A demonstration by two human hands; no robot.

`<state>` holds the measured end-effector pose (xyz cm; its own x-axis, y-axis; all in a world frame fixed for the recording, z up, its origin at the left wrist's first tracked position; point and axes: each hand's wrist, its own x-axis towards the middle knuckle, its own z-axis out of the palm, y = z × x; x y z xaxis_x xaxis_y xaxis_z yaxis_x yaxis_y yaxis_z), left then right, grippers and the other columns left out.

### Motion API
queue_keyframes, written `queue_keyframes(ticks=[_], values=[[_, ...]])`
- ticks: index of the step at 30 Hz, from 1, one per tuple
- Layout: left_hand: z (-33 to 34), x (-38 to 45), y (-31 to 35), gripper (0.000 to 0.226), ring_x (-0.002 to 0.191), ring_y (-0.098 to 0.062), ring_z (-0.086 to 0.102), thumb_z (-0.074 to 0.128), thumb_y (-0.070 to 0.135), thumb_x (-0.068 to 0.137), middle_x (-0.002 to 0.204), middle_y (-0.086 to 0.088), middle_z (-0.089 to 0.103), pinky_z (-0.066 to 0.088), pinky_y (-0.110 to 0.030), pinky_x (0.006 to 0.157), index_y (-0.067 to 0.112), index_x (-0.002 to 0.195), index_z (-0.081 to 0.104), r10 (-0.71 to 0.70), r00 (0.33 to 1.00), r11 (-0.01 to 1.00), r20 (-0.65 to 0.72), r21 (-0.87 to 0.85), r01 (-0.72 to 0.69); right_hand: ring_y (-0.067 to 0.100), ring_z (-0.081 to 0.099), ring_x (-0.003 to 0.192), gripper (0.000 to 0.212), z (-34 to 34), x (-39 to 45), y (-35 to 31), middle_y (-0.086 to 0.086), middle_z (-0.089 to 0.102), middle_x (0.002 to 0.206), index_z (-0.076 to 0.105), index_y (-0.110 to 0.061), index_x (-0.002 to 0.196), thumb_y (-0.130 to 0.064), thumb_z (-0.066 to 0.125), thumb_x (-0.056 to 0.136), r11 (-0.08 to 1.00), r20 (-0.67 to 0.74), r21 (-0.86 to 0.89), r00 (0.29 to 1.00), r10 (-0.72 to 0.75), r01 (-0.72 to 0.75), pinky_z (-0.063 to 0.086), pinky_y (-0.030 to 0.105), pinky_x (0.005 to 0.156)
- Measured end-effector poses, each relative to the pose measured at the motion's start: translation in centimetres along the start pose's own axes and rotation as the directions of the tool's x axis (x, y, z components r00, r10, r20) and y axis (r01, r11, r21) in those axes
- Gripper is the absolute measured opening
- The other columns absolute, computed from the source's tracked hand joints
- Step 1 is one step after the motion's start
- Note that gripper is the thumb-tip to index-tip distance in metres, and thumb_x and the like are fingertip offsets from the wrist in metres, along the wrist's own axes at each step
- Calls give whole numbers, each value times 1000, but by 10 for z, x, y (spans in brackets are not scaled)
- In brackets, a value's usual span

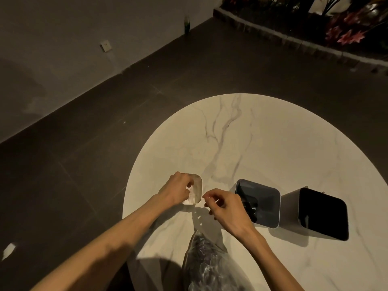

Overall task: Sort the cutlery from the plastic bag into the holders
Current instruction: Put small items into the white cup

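Floor (63,164): dark tiles, dim; a small pale scrap near the left edge, not identifiable.

Wall socket (106,45): pale plate low on the wall, upper left.

Surface (262,133): round, white marble pattern with grey veins; near edge cut off by the frame.

Left holder (196,191): pale, square with rounded corners, near the left rim of the surface. Largely covered by the left hand; its contents show only as whitish glare and cannot be made out.

Left hand (177,189): over the left holder's opening, fingers curled inward at the rim. Whether it grips anything is not visible; something pale shows at the fingertips but is too blurred to name.

Right hand (225,206): just right of the left holder, thumb and forefinger pinched together, other fingers curled. A thin clear item may be in the pinch; cannot tell.

Plastic bag (210,265): clear, lying on the near part of the surface between the forearms, its neck pointing toward the hands. Holds a heap of clear cutlery, single pieces indistinct; bottom cut off by the frame.

Middle holder (264,198): grey-blue inside, right of the right hand, partly hidden by it. Dark cutlery stands in it; type unclear.

Right holder (323,215): black interior, apart from the middle one; contents lost in shadow.

Planter with pink flowers (346,34): upper right, partly cut off.
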<state>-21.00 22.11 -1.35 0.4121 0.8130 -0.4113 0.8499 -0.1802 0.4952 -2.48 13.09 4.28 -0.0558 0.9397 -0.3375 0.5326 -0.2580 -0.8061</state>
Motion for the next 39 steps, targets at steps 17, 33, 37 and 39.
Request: queue_keyframes(ticks=[17, 33, 37, 39], values=[[17, 11, 8, 35, 75, -17, 68, 46, 8, 74, 78, 4, 72, 60, -36, 69, 26, 79, 76, -230, 965, 955, -128, -222, 198, 2, 69, 73, 18, -4, -11, 8, -10, 73, 81, 75, -23, 101, -26, 58, 98, 1000, -31, 13, 999, 10, -10, 57, 22, 67], [-23, -37, 18, 26, 94, -20, 71, 65, 6, 89, 106, -3, 77, 59, -39, 91, 16, 109, 78, -169, 959, 960, -226, -259, 108, 4, 69, 71, 19, -17, -35, -4, -9, 72, 86, 73, -21, 106, -28, 57, 100, 1000, -29, 7, 999, 30, -30, 55, 14, 62], [-37, -74, 44, 22, 83, -13, 69, 69, 10, 87, 100, -1, 76, 60, -34, 85, 17, 106, 77, -101, 972, 965, -213, -258, 43, 9, 71, 72, 19, -34, -57, -13, -4, 74, 86, 73, -18, 106, -26, 58, 99, 1000, -31, 0, 999, 7, -7, 61, 25, 68], [-40, -97, 64, 19, 80, -8, 67, 69, 12, 88, 96, 2, 75, 59, -29, 81, 18, 104, 77, -76, 974, 968, -212, -249, 22, 9, 71, 71, 19, -45, -69, -16, -5, 73, 87, 73, -18, 106, -26, 58, 98, 1000, -25, -22, 999, -21, 21, 62, 28, 69]])
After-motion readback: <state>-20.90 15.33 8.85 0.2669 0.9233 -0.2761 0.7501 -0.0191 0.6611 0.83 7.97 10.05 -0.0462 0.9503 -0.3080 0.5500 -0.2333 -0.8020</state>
